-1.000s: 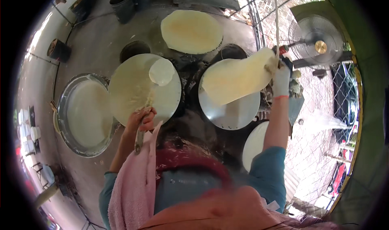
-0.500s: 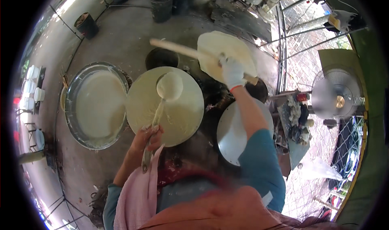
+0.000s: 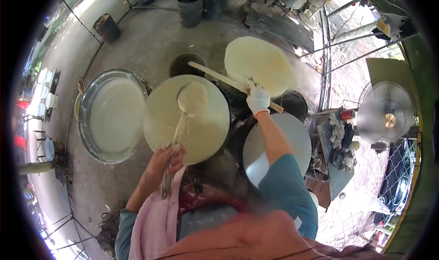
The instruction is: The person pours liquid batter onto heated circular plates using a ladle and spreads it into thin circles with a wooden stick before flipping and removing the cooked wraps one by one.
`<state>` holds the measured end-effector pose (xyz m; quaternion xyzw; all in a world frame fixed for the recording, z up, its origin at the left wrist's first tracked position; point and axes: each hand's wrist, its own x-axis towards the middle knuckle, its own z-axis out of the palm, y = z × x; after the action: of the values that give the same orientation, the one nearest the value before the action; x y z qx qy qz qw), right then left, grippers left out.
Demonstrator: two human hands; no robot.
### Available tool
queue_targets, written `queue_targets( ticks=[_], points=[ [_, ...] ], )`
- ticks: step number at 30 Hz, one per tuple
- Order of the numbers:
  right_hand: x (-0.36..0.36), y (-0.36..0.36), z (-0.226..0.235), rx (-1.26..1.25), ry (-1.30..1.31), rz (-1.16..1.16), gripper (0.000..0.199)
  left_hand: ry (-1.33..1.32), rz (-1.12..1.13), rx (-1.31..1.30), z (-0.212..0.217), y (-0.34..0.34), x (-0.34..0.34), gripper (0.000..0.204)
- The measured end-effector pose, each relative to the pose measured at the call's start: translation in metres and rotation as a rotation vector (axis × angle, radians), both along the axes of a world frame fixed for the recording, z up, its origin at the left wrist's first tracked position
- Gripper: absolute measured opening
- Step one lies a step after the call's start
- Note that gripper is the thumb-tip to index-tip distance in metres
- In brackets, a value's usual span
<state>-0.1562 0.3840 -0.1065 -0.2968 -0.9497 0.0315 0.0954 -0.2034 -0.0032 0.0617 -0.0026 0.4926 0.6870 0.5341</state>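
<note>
The big metal basin (image 3: 112,116) of pale batter stood to the left of the left hand (image 3: 168,157), probably for easy dipping. This hand's fingers were clamped on the ladle (image 3: 185,116), its bowl resting on the round steaming cloth (image 3: 186,118). The gloved right hand (image 3: 258,98) gripped a wooden stick (image 3: 219,77), beyond which a thin sheet (image 3: 258,64) lay flat.

Large round metal basin (image 3: 112,116) at left of frame, filled with pale liquid. Dark buckets (image 3: 190,7) along the upper edge, another dark bucket (image 3: 107,27) at upper left. Electric fan (image 3: 388,119) at right, by a wire mesh fence (image 3: 366,40). Small white cups (image 3: 45,100) at far left. Round grey metal plate (image 3: 297,141) at centre right, bare. Cluttered small shelf (image 3: 340,138) between plate and fan. Concrete floor (image 3: 146,49) underneath.
</note>
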Motion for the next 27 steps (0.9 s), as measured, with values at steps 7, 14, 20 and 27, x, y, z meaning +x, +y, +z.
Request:
queue_targets(
  ticks=[7, 14, 20, 27],
  points=[
    [0.197, -0.044, 0.006, -0.696, 0.616, -0.358, 0.054, 0.051, -0.255, 0.038, 0.019, 0.055, 0.068, 0.029],
    [0.409, -0.140, 0.022, -0.820, 0.904, -0.874, 0.047, 0.129, -0.679, 0.078, -0.005, 0.160, 0.162, 0.027],
    [0.452, -0.194, 0.006, -0.704, 0.987, -0.998, 0.047, 0.618, -0.919, 0.079, -0.119, 0.255, 0.240, 0.027],
    [0.416, -0.221, 0.043, -0.676, -0.066, -1.217, 0.045, 1.796, -0.438, 0.183, -0.187, 0.274, 0.215, 0.029]
  ],
)
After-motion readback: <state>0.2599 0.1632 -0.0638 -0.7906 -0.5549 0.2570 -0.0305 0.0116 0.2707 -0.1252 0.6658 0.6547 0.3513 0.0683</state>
